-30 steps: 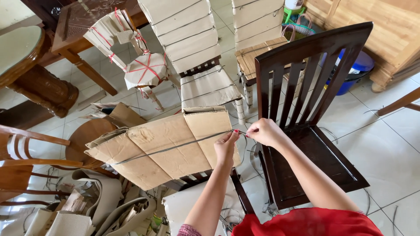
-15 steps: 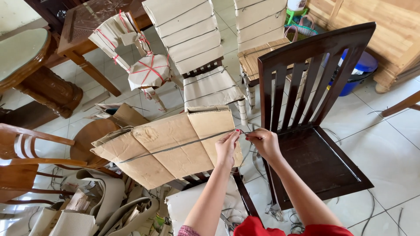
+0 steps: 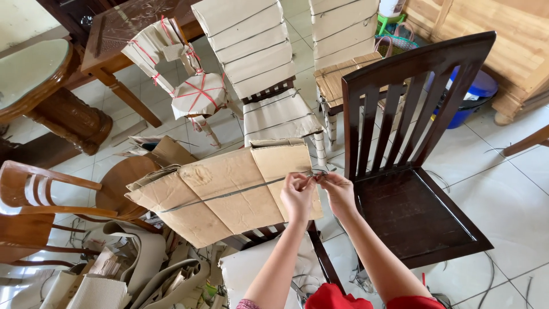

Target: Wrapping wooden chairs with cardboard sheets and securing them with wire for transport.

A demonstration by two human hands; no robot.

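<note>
A chair back wrapped in brown cardboard (image 3: pixel 229 191) stands in front of me, with a thin grey strap (image 3: pixel 229 192) running across it. My left hand (image 3: pixel 297 194) pinches the strap at the cardboard's right edge. My right hand (image 3: pixel 338 191) is close beside it, fingers closed on the strap's loose end, the two hands almost touching. The chair's dark seat frame (image 3: pixel 320 257) and a pale padded seat (image 3: pixel 246 269) show below the cardboard.
A bare dark wooden chair (image 3: pixel 412 149) stands right of my hands. Behind are two cardboard-wrapped chairs (image 3: pixel 257 63), a paper-wrapped chair tied with red string (image 3: pixel 183 86), wooden tables at left, a blue bin (image 3: pixel 466 97). Cardboard scraps (image 3: pixel 126 269) pile at lower left.
My right hand has moved left from over the dark chair's edge to right beside my left hand, bringing the strap end in. The view has shifted slightly.
</note>
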